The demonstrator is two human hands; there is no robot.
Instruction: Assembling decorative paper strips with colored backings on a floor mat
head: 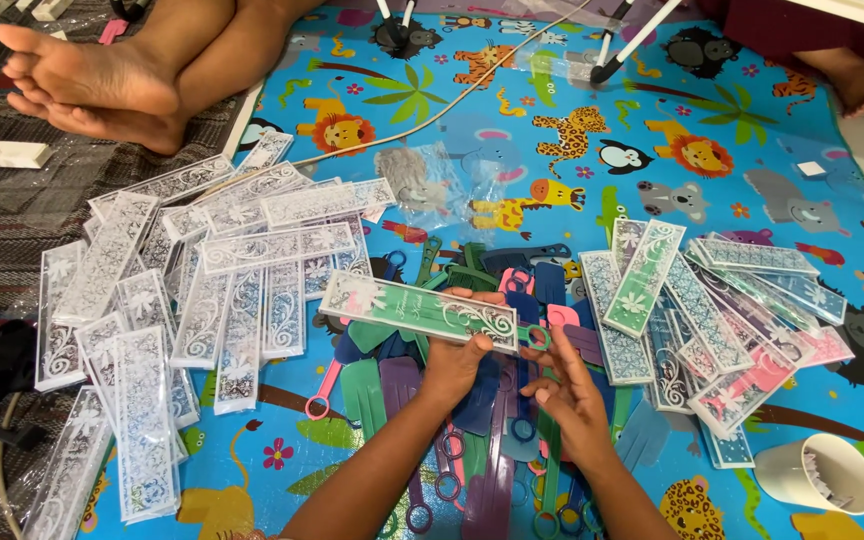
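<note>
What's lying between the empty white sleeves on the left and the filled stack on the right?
In the head view, a heap of loose coloured plastic fans lies between the empty sleeves and the filled stack, with both hands working over it.

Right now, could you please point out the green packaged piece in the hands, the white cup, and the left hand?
green packaged piece (422, 311), head view, middle of its clear sleeve
white cup (814, 472), head view, its outer wall
left hand (457, 362), head view, back of the hand
</note>
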